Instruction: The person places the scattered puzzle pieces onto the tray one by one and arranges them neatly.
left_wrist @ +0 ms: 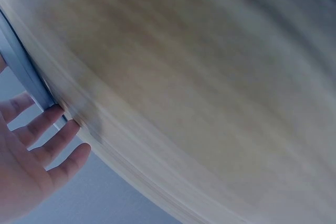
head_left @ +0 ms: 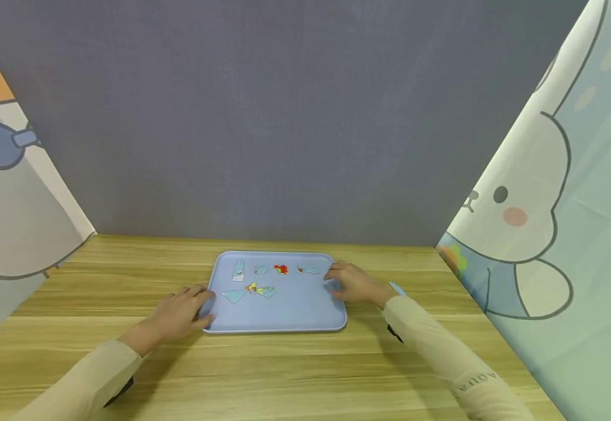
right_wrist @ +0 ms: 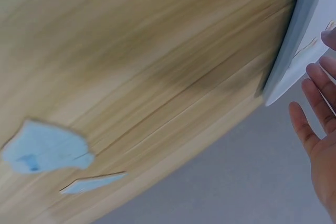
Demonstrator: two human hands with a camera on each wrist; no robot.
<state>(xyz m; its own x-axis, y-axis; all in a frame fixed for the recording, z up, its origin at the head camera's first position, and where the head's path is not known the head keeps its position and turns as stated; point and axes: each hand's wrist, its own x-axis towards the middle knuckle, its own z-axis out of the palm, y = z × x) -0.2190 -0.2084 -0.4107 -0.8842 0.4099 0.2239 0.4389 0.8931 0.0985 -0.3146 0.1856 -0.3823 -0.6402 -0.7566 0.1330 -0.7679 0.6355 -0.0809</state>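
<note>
A pale blue tray lies on the table, bearing several flat, irregular printed pieces. Among them are a tall light-blue piece, a red piece, a wedge-shaped piece and, touching its corner, a patterned yellow-and-blue piece. My left hand is at the tray's left rim, loosely spread fingers against the edge in the left wrist view. At the opposite rim, my right hand reaches over the tray's edge. Its fingers are fairly straight and pinch no piece.
Right of the tray, partly behind the right sleeve, a light-blue piece lies on the wooden table. The right wrist view shows a wider blue piece and a thin one. A grey panel stands behind; printed cloths flank both sides.
</note>
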